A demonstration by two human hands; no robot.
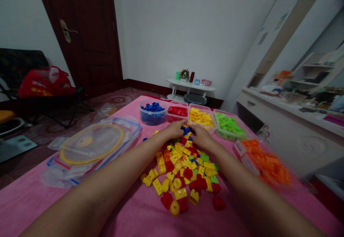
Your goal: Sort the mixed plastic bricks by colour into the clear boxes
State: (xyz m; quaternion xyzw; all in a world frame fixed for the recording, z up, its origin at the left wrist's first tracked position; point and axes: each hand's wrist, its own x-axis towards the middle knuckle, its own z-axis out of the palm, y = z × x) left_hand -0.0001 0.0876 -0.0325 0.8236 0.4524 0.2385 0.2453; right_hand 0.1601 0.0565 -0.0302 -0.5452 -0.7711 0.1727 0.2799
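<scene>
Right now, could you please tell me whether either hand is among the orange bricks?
No, the left hand and right hand are at the mixed pile.

My heap of toy building bricks [177,155] mixes yellow, red, green and blue against a pink cloth [131,215]. I see blue bricks [152,108], red bricks [177,112], yellow bricks [201,117], lime-green bricks [228,124], orange bricks [270,162] and a clear, yellow-ringed lid [100,142].

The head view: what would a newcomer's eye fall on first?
First, the heap of mostly yellow and red toy building blocks, at the centre of the pink cloth, with the left hand and the right hand at its far end. Next, five plastic containers of blocks, sorted by colour, curve behind it and to its right. At left lie clear lids.
</scene>
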